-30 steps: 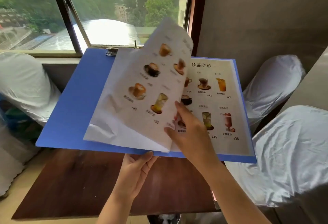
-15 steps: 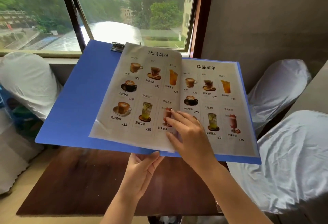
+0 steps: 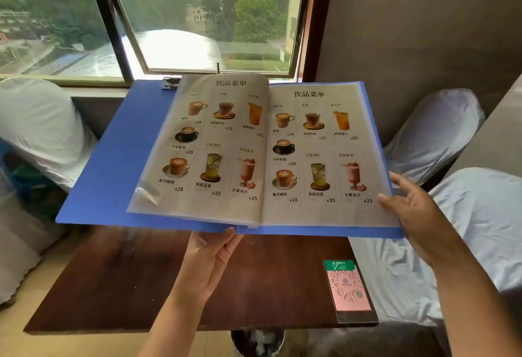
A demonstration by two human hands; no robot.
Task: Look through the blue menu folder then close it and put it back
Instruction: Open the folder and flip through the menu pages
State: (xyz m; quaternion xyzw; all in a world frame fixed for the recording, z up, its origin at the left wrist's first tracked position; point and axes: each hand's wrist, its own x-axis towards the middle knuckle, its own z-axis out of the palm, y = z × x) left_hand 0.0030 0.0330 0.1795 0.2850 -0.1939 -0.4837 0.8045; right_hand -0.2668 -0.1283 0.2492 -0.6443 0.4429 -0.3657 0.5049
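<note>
The blue menu folder [image 3: 113,164] is held open above the dark wooden table [image 3: 113,286]. It shows two drink menu pages, the left page [image 3: 203,147] lying flat beside the right page [image 3: 322,156]. My left hand [image 3: 209,266] supports the folder from below at its near edge, by the spine. At the folder's right edge my right hand [image 3: 418,209] rests with thumb and fingers at the right page's lower corner. A metal clip [image 3: 171,83] sits at the folder's top.
A pink and green QR code stand [image 3: 348,289] lies on the table's near right corner. White-covered seats stand to the left [image 3: 36,130] and right [image 3: 457,232]. Behind the table is a window [image 3: 203,23], with a grey wall [image 3: 423,23] on the right.
The turned page has settled flat on the left side. My right hand has left the middle of the folder and moved to its right edge.
</note>
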